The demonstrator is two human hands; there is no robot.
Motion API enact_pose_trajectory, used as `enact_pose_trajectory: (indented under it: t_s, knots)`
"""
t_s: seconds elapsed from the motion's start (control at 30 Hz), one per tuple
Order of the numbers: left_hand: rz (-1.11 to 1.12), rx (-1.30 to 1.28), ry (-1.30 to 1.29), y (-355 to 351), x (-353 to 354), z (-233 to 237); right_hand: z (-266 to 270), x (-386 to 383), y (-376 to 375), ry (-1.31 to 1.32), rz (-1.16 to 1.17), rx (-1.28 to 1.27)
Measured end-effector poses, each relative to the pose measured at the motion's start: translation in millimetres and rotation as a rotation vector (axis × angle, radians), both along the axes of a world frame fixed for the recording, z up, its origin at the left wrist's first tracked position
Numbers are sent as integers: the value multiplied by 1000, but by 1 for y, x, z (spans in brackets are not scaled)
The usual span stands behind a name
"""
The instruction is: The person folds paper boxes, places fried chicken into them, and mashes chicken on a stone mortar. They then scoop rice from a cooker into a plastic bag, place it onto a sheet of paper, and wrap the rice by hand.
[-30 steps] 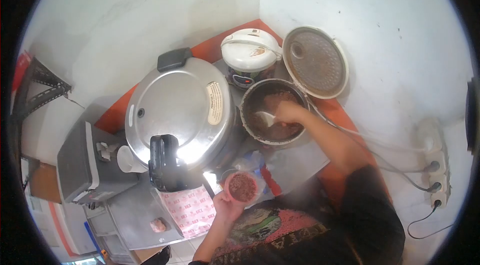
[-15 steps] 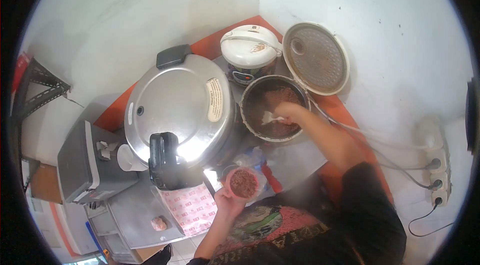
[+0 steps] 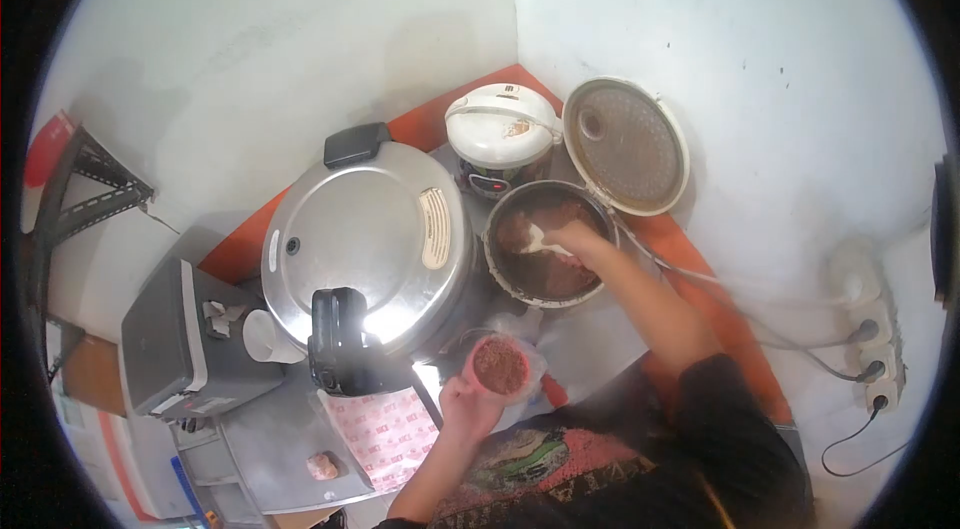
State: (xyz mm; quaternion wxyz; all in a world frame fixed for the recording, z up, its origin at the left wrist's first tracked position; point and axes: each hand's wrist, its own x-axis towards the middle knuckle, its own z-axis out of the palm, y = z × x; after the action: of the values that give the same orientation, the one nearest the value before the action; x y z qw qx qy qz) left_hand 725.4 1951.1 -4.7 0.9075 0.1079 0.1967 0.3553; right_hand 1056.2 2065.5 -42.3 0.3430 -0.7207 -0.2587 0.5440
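Note:
My left hand (image 3: 470, 411) is wrapped round a pink cup (image 3: 474, 369) filled with reddish-brown rice (image 3: 500, 367). Over the open rice cooker (image 3: 492, 264), my right hand (image 3: 572, 237) grips a white rice paddle (image 3: 536, 240). The paddle's blade points left, against more reddish-brown rice inside the pot. The handle is mostly covered by my fingers. The cooker's round lid (image 3: 630, 144) stands raised behind it, near the wall.
Left of the open pot is a large steel cooker (image 3: 360, 229) with black handles. A small white rice cooker (image 3: 500, 124) stands behind. Printed paper (image 3: 380, 434), a small pinkish lump (image 3: 322, 466) and a grey box (image 3: 180, 339) are further left. Cords run to wall sockets (image 3: 873, 369).
My right hand has moved the paddle's blade to the left and up within the pot. My left hand still holds the cup. The whole view has shifted slightly, with the cookers lower in it.

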Motion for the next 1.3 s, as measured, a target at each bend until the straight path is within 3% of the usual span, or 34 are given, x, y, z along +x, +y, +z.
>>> enact_pose_trajectory:
  t_s: [0.27, 0.37, 0.53, 0.7, 0.8, 0.9, 0.93, 1.2, 1.3]
  knots:
    - [78, 226, 50, 40, 55, 32, 23, 16, -25, -83, -56, 53]
    - [210, 412, 254, 59, 91, 36, 45, 26, -46, -150, -71, 83]
    - [374, 661, 762, 104, 164, -13, 84, 13, -88, -455, -65, 231]
    - [238, 526, 538, 120, 210, -24, 40, -32, -121, -601, -57, 472]
    - [175, 468, 387, 126, 217, -30, 55, -64, -133, -540, -135, 488]
    - [119, 514, 282, 130, 216, -26, 36, -64, -136, -504, -88, 575]
    - [115, 397, 317, 122, 214, -6, 35, -64, -137, -496, -92, 598]
    - [-2, 347, 281, 132, 206, 2, 27, -50, -137, -492, -44, 648]
    - [45, 359, 242, 133, 206, 0, 64, -42, -150, -426, -72, 558]
